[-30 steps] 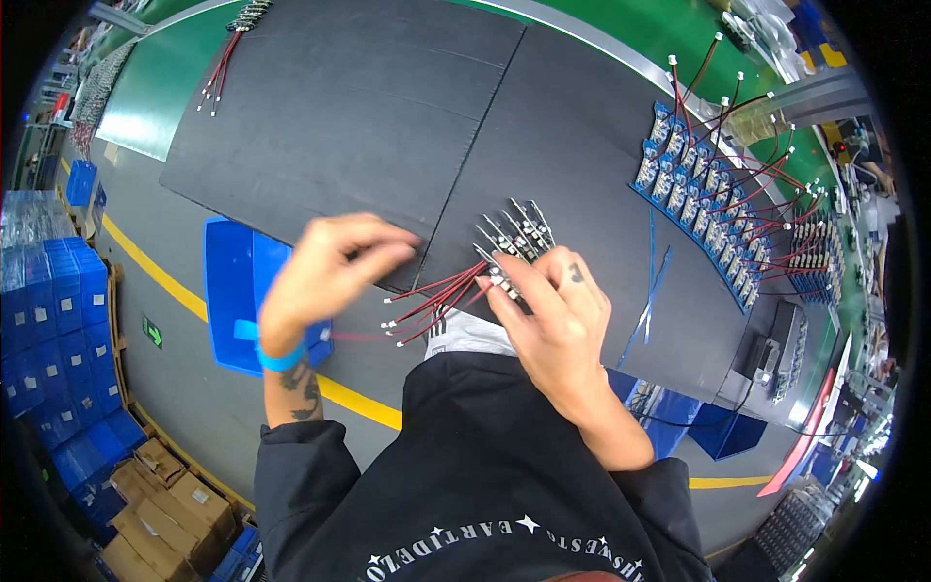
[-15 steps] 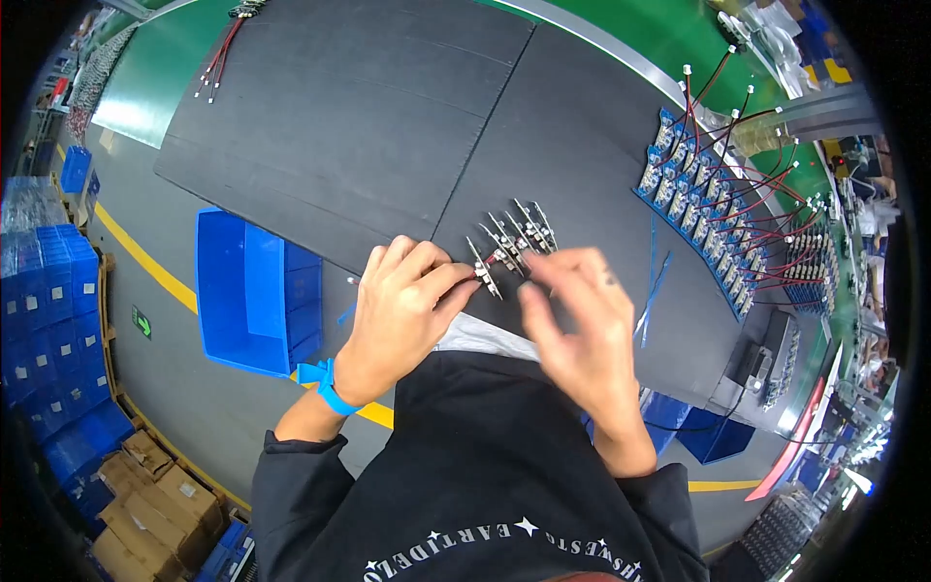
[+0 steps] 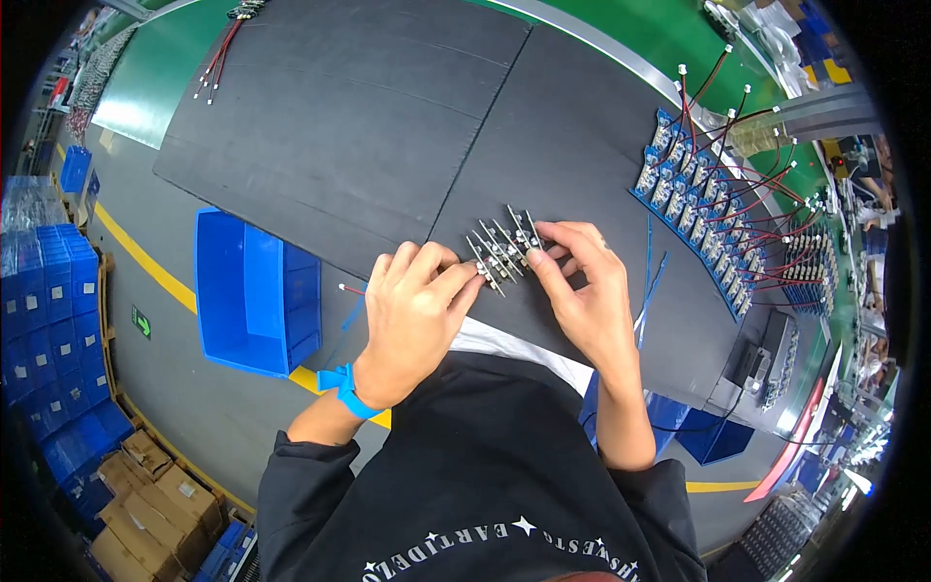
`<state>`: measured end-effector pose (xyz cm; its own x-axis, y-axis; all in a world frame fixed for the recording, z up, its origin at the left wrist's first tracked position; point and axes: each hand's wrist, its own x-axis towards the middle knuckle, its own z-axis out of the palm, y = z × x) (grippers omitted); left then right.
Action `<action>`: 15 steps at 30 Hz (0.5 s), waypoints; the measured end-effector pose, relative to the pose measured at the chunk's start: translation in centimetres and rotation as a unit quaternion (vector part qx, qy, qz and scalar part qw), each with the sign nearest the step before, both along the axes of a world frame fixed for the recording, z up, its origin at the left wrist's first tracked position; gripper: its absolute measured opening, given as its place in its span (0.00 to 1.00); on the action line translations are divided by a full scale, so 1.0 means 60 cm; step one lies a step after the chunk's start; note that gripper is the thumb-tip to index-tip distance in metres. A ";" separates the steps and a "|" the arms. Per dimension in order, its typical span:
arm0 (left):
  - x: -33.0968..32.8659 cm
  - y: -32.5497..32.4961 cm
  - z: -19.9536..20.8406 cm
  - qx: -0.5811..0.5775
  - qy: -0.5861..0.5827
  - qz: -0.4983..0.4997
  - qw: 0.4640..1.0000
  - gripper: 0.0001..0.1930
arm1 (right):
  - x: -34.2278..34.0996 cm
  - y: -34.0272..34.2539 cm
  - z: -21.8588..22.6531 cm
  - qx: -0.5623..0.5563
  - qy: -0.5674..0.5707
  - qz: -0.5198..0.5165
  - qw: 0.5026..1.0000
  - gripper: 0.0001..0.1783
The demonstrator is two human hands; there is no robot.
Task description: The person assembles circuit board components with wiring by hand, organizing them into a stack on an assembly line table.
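Several small circuit boards (image 3: 497, 254) stand on edge in a row, close together, on the dark table mat in front of me. My left hand (image 3: 412, 308), with a blue band at the wrist, pinches the left-end board between thumb and index finger. At the other end of the row, my right hand (image 3: 593, 296) has its thumb and index finger closed on the rightmost board. Beside the left hand a red wire (image 3: 353, 290) with a white plug sticks out; the hand hides where it leads.
Blue board panels (image 3: 693, 204) with upright red and black wires stand at the right. A blue bin (image 3: 257, 291) sits off the table's left edge. Blue strips (image 3: 656, 291) lie right of my right hand. More wired boards (image 3: 246, 10) lie at the far left.
My right hand, blurred before over the row's near side, has moved to its right end and closed on a board there. The boards stand closer together. More of the red wire shows.
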<state>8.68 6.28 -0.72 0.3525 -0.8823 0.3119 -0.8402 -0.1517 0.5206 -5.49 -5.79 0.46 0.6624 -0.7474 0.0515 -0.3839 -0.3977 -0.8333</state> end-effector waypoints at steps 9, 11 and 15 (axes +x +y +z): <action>-0.024 0.034 0.007 0.020 -0.027 0.073 0.997 0.07 | 0.003 0.010 -0.007 0.038 -0.029 0.053 0.997 0.09; -0.034 0.049 0.001 0.015 -0.008 0.098 0.995 0.07 | 0.007 0.021 -0.008 0.046 -0.032 0.067 0.996 0.09; -0.044 0.067 -0.007 0.000 0.081 0.136 0.987 0.08 | 0.017 0.032 -0.007 0.039 -0.031 0.085 0.995 0.09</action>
